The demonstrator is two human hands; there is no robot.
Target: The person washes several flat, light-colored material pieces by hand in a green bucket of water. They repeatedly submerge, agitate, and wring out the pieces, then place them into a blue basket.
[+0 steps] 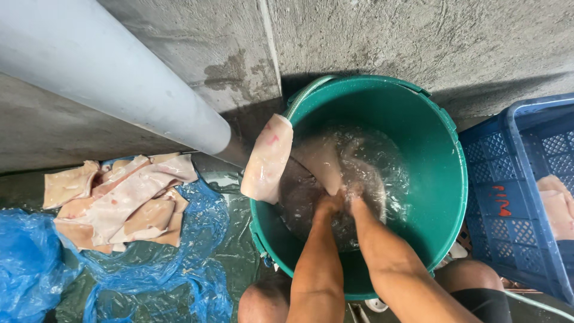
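A green plastic bucket (445,155) stands on the floor, filled with churning water. Both my hands are plunged in it, close together. My left hand (329,202) and my right hand (357,200) both grip a pale pink slab of pork skin (335,161) under the water. Their fingers are blurred by the water. Another pale slab (267,158) hangs over the bucket's left rim.
A pile of pork skin pieces (122,200) lies on blue plastic sheeting (197,263) at left. A grey pipe (113,75) slants down the concrete wall. A blue crate (520,191) at right holds more pale skin (556,206). My knees flank the bucket.
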